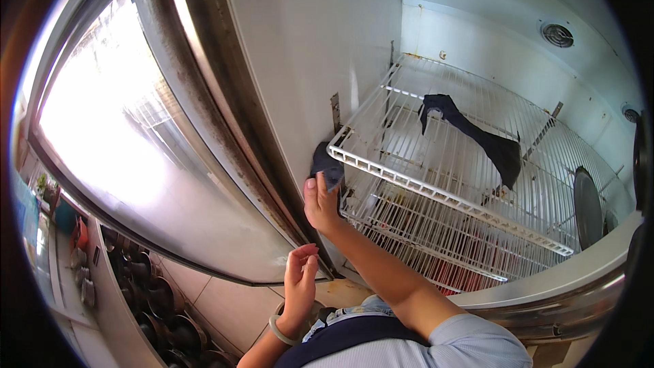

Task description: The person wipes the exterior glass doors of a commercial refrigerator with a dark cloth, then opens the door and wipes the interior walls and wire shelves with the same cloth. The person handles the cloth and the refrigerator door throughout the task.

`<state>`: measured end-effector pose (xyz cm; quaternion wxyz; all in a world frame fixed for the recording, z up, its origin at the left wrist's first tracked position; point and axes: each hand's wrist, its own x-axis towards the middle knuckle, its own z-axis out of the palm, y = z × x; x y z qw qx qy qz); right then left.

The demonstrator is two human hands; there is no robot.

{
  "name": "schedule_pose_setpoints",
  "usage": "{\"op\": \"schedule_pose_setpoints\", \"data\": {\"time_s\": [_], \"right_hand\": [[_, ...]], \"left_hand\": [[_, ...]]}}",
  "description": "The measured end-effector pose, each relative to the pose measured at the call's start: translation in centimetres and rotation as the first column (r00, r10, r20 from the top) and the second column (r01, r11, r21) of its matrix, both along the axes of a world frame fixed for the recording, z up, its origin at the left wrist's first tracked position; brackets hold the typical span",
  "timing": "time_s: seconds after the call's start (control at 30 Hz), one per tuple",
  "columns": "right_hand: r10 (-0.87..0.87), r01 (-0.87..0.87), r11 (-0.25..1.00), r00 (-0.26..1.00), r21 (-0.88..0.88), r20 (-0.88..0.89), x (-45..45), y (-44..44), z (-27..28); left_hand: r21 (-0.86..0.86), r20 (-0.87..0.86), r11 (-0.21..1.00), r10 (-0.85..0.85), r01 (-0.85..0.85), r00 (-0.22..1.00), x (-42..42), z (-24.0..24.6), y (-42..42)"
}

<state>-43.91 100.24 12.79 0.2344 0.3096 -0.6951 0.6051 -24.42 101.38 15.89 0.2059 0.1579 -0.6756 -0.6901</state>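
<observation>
My right hand (322, 205) presses a dark cloth (327, 166) against the white inner side wall (306, 61) of a refrigerator cabinet, beside the front corner of the upper wire shelf (449, 193). Part of the cloth is hidden behind the fingers and the shelf corner. Lower down, my left hand (300, 273) is raised near the bottom of the glass door (225, 235), with loosely curled fingers and nothing in it. A bangle (280, 331) circles that wrist. Another dark cloth (475, 138) lies draped across the upper shelf, apart from both hands.
The glass door's frame (189, 87) stands swung out at left. More wire shelves (409, 230) sit below the upper one. A round dark disc (587, 209) leans at the cabinet's right. Several dark pots or pans (161, 296) line the tiled floor (225, 299) at lower left.
</observation>
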Motion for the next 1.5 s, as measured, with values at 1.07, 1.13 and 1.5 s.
{"op": "schedule_pose_setpoints", "data": {"time_s": [1.07, 1.13, 1.5], "right_hand": [[-0.168, 0.18, 0.972, 0.982, -0.15, 0.09, -3.0, -0.3, -0.5], [-0.211, 0.223, 0.964, 0.973, -0.144, 0.093, -2.1, -0.7, -0.9], [0.004, -0.009, 1.0, 0.969, 0.022, 0.246, 6.0, 1.9, 2.2]], "left_hand": [[0.081, 0.151, 0.996, -0.04, 0.028, 0.988, 3.1, -3.1, -1.3], [0.082, 0.149, 0.996, -0.027, 0.015, 0.988, 3.5, -3.1, -1.3], [0.034, 0.169, 0.999, -0.024, 0.019, 0.985, 5.8, -4.2, -0.2]]}}
